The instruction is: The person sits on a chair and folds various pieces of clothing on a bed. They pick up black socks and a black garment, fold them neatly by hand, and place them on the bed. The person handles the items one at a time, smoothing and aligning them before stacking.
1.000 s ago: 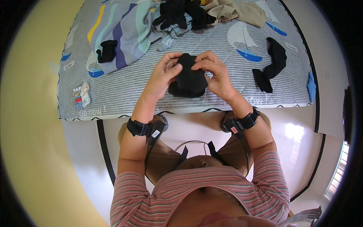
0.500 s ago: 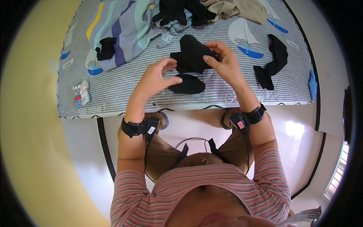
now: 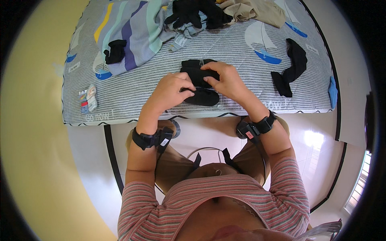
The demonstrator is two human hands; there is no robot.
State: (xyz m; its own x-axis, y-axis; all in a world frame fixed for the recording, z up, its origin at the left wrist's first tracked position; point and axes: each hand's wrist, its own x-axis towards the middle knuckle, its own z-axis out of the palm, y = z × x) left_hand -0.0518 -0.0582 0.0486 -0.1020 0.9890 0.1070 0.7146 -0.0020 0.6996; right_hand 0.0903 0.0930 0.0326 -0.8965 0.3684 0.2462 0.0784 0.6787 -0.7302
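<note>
In front of me, near the bed's front edge, a black sock (image 3: 193, 76) lies folded flat. My right hand (image 3: 225, 80) pinches its right end between thumb and bent fingers. My left hand (image 3: 171, 90) has its fingertips closed at the sock's left end, the thumb beside the lower piece. Just below lies a second dark folded sock (image 3: 204, 98), close to the bed's edge. Fingers hide part of the upper sock, and its far side shows a bit of a shiny clear strip.
The bed (image 3: 241, 92) has a striped, sailboat-printed cover. A long black sock (image 3: 296, 64) lies right, a small black sock (image 3: 116, 51) on a striped knit cloth (image 3: 136, 36) left. Also there: patterned small socks (image 3: 89, 98), dark clothes (image 3: 197, 14), beige trousers (image 3: 261, 11), blue cloth (image 3: 332, 92).
The black sock, held up and spread before, is now lower and folded flat on the bed. My right hand has moved down and left with it; my left hand has come in to its left end.
</note>
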